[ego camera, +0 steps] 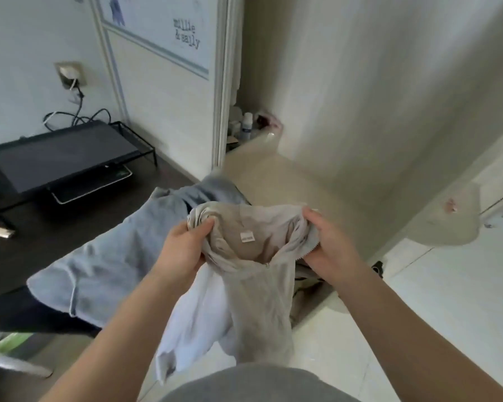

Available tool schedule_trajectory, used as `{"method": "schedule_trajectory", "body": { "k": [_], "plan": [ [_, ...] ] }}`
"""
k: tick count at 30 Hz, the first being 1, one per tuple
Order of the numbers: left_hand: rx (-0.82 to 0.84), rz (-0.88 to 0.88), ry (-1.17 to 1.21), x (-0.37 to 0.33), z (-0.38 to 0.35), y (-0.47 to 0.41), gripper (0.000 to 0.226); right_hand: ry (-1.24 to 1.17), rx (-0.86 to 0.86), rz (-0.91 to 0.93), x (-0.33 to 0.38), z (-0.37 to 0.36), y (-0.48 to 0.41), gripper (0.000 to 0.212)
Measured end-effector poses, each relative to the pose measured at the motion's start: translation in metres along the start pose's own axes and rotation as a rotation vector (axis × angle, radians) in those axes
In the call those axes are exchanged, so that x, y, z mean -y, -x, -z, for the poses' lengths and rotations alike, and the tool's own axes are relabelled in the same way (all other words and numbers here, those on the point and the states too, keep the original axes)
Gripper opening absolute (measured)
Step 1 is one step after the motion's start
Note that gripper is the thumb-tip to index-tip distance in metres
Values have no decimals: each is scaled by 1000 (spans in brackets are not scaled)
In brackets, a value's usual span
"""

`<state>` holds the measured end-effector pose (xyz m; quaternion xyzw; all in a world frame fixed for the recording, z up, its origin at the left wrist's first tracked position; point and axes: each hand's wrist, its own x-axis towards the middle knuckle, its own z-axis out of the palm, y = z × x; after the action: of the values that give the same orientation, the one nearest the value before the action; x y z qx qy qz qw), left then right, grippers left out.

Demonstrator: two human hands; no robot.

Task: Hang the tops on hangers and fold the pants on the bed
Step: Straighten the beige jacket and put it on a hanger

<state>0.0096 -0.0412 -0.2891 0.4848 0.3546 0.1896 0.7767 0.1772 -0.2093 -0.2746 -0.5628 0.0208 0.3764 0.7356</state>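
I hold a beige zip-up top (259, 288) up in front of me by its neck opening. My left hand (183, 248) grips the left side of the collar. My right hand (328, 242) grips the right side, next to the zipper edge. A small white label shows inside the neck. A white garment (195, 323) hangs down with the top, on its left side. A light blue garment (105, 265) lies spread over the dark desk (26, 250) behind my left arm. No hanger is in view.
A black monitor stand (67, 158) with cables sits on the desk at left. A beige counter (296, 181) runs ahead beside a white wardrobe panel (169, 91). Small bottles (246, 126) stand in the gap. A beige cap (445, 224) hangs at right. White floor tiles (447, 300) lie below.
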Motion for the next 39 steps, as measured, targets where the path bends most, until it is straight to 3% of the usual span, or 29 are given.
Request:
{"method": "schedule_trajectory", "body": {
  "k": [7,11,15,20,26,31,36,39],
  "plan": [
    [169,-139,-51,-102,-120,-75,18,-85,-59,258,148,6,-38,41],
    [319,-222,-98,-169,-177,-112,19,-90,-107,401,220,-2,-48,20],
    [467,-300,-158,-241,-230,-151,23,-70,-209,580,284,-18,-56,30],
    [539,-390,-159,-329,-283,-185,25,-61,-318,807,359,-58,-51,7],
    [648,-552,-172,-438,-338,-206,9,-2,-358,1046,456,-117,-54,11],
    [687,-691,-241,-516,-382,-219,7,304,-523,1146,535,-144,-61,6],
    [693,-773,-241,-565,-421,-220,9,628,-715,1085,602,-153,-51,11],
    [695,-794,-202,-577,-441,-213,14,1071,-995,1089,638,-155,-33,14]
  ]
}}
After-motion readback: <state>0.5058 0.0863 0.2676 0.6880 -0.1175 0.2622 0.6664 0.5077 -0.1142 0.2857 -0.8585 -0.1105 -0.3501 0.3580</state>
